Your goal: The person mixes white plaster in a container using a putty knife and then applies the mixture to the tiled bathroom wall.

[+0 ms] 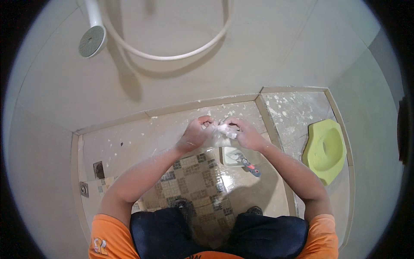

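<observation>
Both my hands are close together in the middle, dusted with white powder. Between them is a small crumpled white plastic bag [227, 130], partly see-through, with its lower part hanging down. My left hand [195, 134] has its fingers curled and pinched at the bag's left side. On the other side, my right hand [249, 134] grips it with bent fingers. Just below the hands, on the floor, stands a small white tray [226, 157]. A putty knife with a black and red handle [252, 168] rests across it, its blade inside.
A green squat toilet [312, 157] sits on the right, beyond a low tiled curb [271, 118]. White flakes litter the floor. A patterned mat [185, 179] lies before my feet. Above hang a shower head [92, 42] and its white hose [172, 58]. A drain [84, 189] lies at left.
</observation>
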`<state>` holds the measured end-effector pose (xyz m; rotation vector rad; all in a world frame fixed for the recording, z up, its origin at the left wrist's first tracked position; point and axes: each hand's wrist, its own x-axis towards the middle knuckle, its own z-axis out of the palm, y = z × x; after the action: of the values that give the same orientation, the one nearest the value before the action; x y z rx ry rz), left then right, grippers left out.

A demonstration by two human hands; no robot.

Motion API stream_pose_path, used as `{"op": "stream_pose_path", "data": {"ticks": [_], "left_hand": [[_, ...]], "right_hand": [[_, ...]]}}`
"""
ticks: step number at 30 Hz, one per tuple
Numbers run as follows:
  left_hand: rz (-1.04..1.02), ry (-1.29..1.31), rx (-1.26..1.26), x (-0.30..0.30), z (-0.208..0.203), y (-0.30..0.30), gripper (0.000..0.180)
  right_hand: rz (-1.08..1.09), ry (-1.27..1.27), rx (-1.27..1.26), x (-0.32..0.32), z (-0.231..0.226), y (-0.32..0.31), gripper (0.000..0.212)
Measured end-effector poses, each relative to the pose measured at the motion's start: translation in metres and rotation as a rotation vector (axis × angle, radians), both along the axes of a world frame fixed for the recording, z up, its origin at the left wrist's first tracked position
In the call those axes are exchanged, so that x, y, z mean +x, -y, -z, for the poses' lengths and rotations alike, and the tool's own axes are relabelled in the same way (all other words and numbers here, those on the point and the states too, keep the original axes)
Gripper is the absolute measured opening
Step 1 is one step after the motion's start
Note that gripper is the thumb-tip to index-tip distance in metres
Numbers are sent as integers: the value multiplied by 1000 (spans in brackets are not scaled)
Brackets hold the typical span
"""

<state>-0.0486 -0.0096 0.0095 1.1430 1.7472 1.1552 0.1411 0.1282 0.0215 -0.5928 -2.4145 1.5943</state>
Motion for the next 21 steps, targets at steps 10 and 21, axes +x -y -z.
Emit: {"op": "stream_pose_path", "data": {"ticks": [10,21], "left_hand": [[57,-81,-4,-18,37,20,28],[304,-424,-247,-13,65,-14,25]], "right_hand": [[-19,-93,105,-36,66,-8,22],[-33,111,408,-9,94,-37,22]]}}
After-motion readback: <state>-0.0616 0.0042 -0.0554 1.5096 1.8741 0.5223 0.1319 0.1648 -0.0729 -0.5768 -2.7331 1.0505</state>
